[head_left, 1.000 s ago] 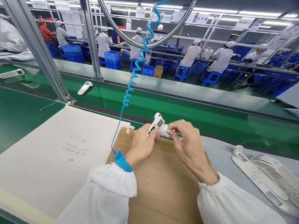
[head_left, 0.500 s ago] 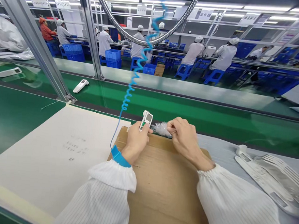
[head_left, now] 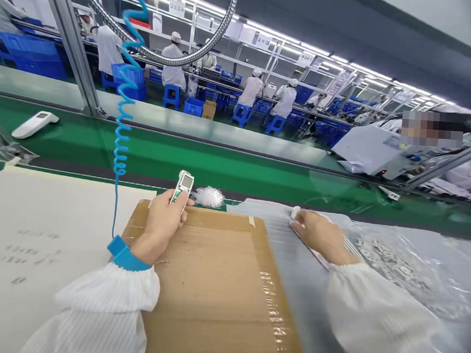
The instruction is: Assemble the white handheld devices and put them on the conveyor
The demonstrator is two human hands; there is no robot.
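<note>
My left hand (head_left: 163, 222), with a blue wrist strap (head_left: 127, 255) round the wrist, grips a white handheld thermometer (head_left: 183, 188) upright above the far edge of a cardboard sheet (head_left: 220, 283). Its small grey screen faces me and a strip of green circuit board lies bare below it. To the right, my right hand (head_left: 322, 233) is closed at the end of a white plastic casing (head_left: 295, 212); motion blurs the fingers and hides much of the part. Behind the cardboard rests a heap of clear plastic bits (head_left: 209, 196).
A bag of small grey-white parts (head_left: 399, 263) lies at right. Another white thermometer (head_left: 35, 125) lies on the green belt (head_left: 236, 171). A coiled blue cord (head_left: 122, 131) hangs at left beside a metal post (head_left: 71, 46). A white paper sheet (head_left: 35, 205) bears handwriting. Co-workers sit beyond.
My right hand has moved from the clear plastic bits to the casings on the right. The view has swung right and tilted. My left hand still holds the thermometer.
</note>
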